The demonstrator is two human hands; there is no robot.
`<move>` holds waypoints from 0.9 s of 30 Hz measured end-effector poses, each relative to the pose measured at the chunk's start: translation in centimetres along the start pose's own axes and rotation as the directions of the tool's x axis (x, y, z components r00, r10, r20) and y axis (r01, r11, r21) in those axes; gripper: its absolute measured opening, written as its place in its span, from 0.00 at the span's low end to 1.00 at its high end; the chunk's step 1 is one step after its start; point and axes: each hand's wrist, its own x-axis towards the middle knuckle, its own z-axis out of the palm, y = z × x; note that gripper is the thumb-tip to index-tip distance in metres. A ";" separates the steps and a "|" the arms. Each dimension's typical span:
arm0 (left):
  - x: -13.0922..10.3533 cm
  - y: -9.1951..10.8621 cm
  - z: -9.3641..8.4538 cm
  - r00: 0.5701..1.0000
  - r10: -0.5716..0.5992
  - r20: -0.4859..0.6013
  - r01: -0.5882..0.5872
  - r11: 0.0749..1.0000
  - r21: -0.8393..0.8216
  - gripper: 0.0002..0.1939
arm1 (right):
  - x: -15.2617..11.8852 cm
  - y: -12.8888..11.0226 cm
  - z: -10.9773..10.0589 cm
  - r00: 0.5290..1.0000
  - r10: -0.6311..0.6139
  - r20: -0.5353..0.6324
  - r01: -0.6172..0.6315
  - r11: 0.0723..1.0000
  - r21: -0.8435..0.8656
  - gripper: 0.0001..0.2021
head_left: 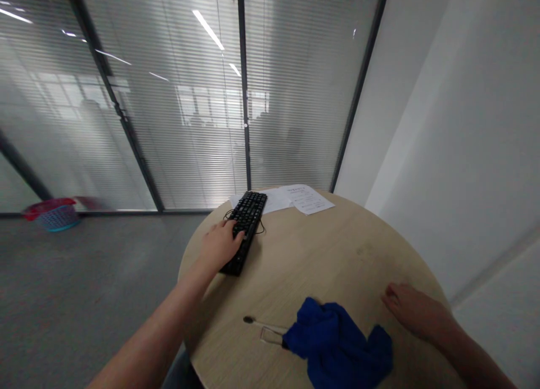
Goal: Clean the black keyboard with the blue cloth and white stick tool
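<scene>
A black keyboard [248, 212] lies lengthwise on the left part of a round wooden table [312, 254], with its cable beside it. My left hand [220, 244] is on the keyboard's left side, thumb over the keys and fingers bent at its edge, gripping it. Near the table's right edge my right hand [407, 306] rests with its fingers curled in, and nothing shows in it. Between my arms, close to the front, lies a crumpled blue cloth [337, 341]. A thin item with a dark oval end [248, 320] and a wire-like loop [270, 335] stick out from the cloth's left side.
Printed papers [310, 199] lie at the table's far edge, partly beside the keyboard. Behind stands a glass partition with blinds [202, 153]. A white wall [476, 153] rises close on the right. A red and blue basket [57, 216] sits on the floor at the left.
</scene>
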 end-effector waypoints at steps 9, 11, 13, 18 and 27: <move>2.7 10.8 5.2 0.873 0.430 0.231 -0.412 0.903 -0.123 0.13 | 13.0 -11.6 -1.0 0.989 -0.065 -0.136 0.122 0.870 0.477 0.20; 2.2 10.3 6.7 0.853 0.467 0.235 -0.446 0.884 -0.140 0.12 | 13.2 -12.4 0.6 0.974 -0.099 -0.205 0.190 0.848 0.494 0.21; 1.8 9.5 7.5 0.836 0.485 0.259 -0.452 0.874 -0.178 0.12 | 12.9 -12.3 1.7 0.967 -0.154 -0.205 0.240 0.824 0.513 0.22; 1.5 8.4 7.8 0.799 0.521 0.301 -0.451 0.850 -0.274 0.19 | 11.9 -11.2 2.1 0.976 -0.130 -0.173 0.211 0.749 0.628 0.24; 1.3 8.5 8.1 0.799 0.519 0.304 -0.435 0.848 -0.304 0.20 | 11.3 -10.6 2.0 0.982 -0.093 -0.165 0.184 0.678 0.712 0.26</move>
